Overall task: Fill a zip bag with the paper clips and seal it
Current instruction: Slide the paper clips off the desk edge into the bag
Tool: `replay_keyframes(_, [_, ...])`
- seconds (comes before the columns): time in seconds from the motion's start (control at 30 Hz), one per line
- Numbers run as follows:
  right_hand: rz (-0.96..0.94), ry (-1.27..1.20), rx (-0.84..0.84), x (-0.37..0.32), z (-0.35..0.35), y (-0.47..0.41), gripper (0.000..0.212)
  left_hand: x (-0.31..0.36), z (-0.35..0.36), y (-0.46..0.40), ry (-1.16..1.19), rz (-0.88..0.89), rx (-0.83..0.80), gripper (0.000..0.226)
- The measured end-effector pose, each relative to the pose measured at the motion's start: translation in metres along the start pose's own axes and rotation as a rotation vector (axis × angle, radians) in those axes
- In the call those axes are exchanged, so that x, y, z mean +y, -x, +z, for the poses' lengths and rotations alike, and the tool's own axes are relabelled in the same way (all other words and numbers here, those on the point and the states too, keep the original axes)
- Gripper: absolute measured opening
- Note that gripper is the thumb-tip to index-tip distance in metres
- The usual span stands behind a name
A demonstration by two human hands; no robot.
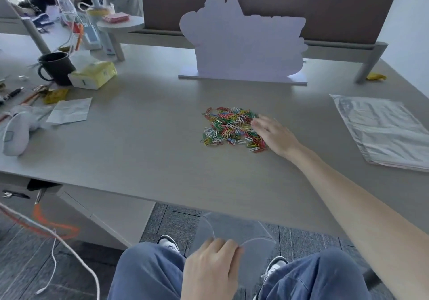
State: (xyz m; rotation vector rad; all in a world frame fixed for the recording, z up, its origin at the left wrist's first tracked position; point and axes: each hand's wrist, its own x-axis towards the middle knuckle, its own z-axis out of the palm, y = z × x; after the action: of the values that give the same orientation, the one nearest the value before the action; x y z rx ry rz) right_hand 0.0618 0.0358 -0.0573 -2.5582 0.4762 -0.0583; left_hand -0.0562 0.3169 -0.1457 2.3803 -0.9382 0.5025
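A loose heap of coloured paper clips (228, 126) lies on the grey desk (144, 141), a little right of its middle. My right hand (274, 134) rests flat on the right edge of the heap, fingers spread and touching the clips. Below the desk's front edge, over my knees, my left hand (211, 269) pinches the top edge of a clear zip bag (246, 232). The bag's mouth is held open and the bag looks empty.
A stack of clear plastic bags (383, 130) lies at the right of the desk. A white cut-out board (241, 42) stands behind the clips. At the left are a black mug (56, 67), a tissue pack (92, 74), folded paper (69, 110) and pens. Another person sits far left.
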Motion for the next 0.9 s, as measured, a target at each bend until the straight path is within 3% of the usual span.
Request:
replay_keyframes(0.33, [-0.110, 0.067, 0.001, -0.041, 0.037, 0.086, 0.065, 0.009, -0.017, -0.001, 0.039, -0.047, -0.021, 0.028])
replay_keyframes(0.4, [-0.094, -0.061, -0.021, -0.051, 0.042, 0.102, 0.066, 0.009, -0.021, -0.001, 0.042, -0.049, -0.039, 0.027])
replay_keyframes(0.47, [-0.060, -0.367, -0.038, -0.062, 0.036, 0.119, 0.063, 0.007, -0.024, 0.000, 0.055, -0.064, -0.054, 0.026])
replay_keyframes(0.53, [0.004, -0.575, 0.039, -0.064, 0.024, 0.134, 0.055, 0.005, -0.026, 0.001, 0.072, -0.095, -0.069, 0.026])
replay_keyframes(0.6, [0.044, -0.433, 0.180, -0.053, 0.012, 0.142, 0.042, 0.003, -0.027, 0.001, 0.083, -0.122, -0.073, 0.025])
replay_keyframes(0.67, [0.084, -0.226, 0.219, -0.037, 0.006, 0.143, 0.034, 0.002, -0.027, 0.002, 0.093, -0.135, -0.066, 0.025])
replay_keyframes(0.77, [0.164, -0.081, 0.091, -0.033, 0.005, 0.142, 0.038, 0.000, -0.029, 0.003, 0.105, -0.139, -0.059, 0.026])
replay_keyframes(0.9, [0.110, 0.043, -0.001, -0.050, 0.006, 0.139, 0.037, -0.003, -0.031, 0.002, 0.110, -0.141, -0.042, 0.026])
